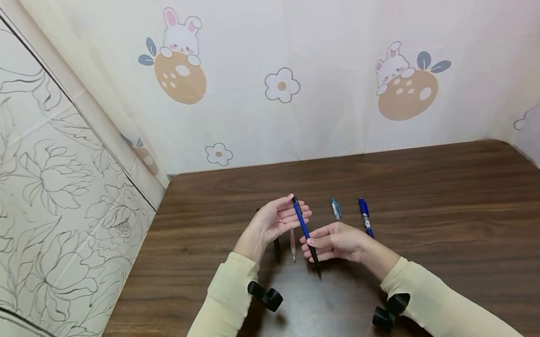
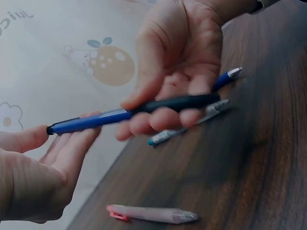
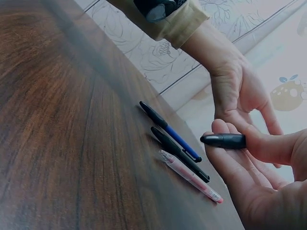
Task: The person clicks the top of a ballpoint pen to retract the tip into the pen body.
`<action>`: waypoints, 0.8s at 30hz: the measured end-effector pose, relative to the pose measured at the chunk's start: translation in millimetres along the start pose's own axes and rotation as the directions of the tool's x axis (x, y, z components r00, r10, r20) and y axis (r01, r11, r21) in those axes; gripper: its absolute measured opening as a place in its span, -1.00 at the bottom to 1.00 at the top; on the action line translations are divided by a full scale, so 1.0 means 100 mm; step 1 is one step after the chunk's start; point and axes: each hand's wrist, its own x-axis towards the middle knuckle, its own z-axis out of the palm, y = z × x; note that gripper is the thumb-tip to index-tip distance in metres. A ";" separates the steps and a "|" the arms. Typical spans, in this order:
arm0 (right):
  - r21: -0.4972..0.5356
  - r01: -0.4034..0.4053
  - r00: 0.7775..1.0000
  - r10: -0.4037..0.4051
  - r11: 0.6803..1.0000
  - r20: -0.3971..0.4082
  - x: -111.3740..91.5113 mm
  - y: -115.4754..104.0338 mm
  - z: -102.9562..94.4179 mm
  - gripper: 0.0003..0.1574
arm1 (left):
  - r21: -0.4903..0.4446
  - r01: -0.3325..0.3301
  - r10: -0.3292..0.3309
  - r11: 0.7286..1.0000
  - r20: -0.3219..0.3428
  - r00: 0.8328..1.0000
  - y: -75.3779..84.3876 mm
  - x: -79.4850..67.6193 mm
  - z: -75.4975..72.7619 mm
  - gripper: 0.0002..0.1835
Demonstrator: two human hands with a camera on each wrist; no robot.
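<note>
A blue pen with a black grip point(image 1: 301, 220) slants between both hands above the table. My right hand point(image 1: 335, 244) pinches its black lower half between thumb and fingers, with the tip pointing down toward me. The thumb of my left hand point(image 1: 278, 218) touches the pen's black top end, while its other fingers stretch out straight behind the barrel. In the right wrist view the dark tip point(image 3: 223, 140) sticks out past the right thumb. Beneath the hands lie a pink pen point(image 3: 192, 177), a black pen point(image 3: 178, 152) and another blue-and-black pen point(image 3: 175, 136), side by side.
Right of the hands, a clear pen with a teal end point(image 1: 336, 209) and a blue pen point(image 1: 365, 215) lie on the brown wooden table point(image 1: 444, 202). A patterned curtain point(image 1: 326, 37) hangs behind the table's far edge, and a flower-print sheet point(image 1: 47, 180) hangs at the left.
</note>
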 end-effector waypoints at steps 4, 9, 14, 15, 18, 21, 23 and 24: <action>0.007 0.004 1.000 -0.004 1.000 0.000 0.00 -0.01 0.00 -0.49 | -0.029 -0.028 0.029 0.999 0.011 1.000 -0.05 0.04 -0.03 -0.44; 0.011 0.003 1.000 -0.003 1.000 0.006 0.02 -0.01 0.00 -0.46 | -0.014 -0.061 0.062 0.998 0.028 0.998 -0.09 0.03 -0.05 -0.46; 0.030 0.002 1.000 -0.002 1.000 0.016 0.03 0.02 -0.01 -0.48 | 0.025 -0.084 0.084 0.996 0.018 0.996 -0.11 -0.01 -0.06 -0.53; 0.034 0.003 1.000 -0.004 0.999 0.018 0.03 0.02 -0.01 -0.50 | 0.031 -0.086 0.085 0.996 0.013 0.996 -0.11 -0.02 -0.06 -0.54; 0.038 0.005 1.000 -0.006 0.999 0.026 0.03 0.03 -0.01 -0.56 | 0.033 -0.081 0.081 0.996 0.000 0.997 -0.13 -0.02 -0.07 -0.57; 0.038 0.002 0.999 -0.003 0.999 0.033 0.03 0.04 0.00 -0.58 | 0.044 -0.080 0.081 0.996 -0.010 0.997 -0.14 -0.01 -0.09 -0.59; 0.037 -0.002 0.999 0.000 0.999 0.032 0.03 0.04 0.00 -0.55 | 0.067 -0.091 0.092 0.994 -0.015 0.996 -0.15 -0.01 -0.09 -0.58; 0.036 -0.003 1.000 0.002 0.999 0.028 0.03 0.04 0.00 -0.54 | 0.081 -0.096 0.098 0.992 -0.018 0.995 -0.16 -0.01 -0.09 -0.58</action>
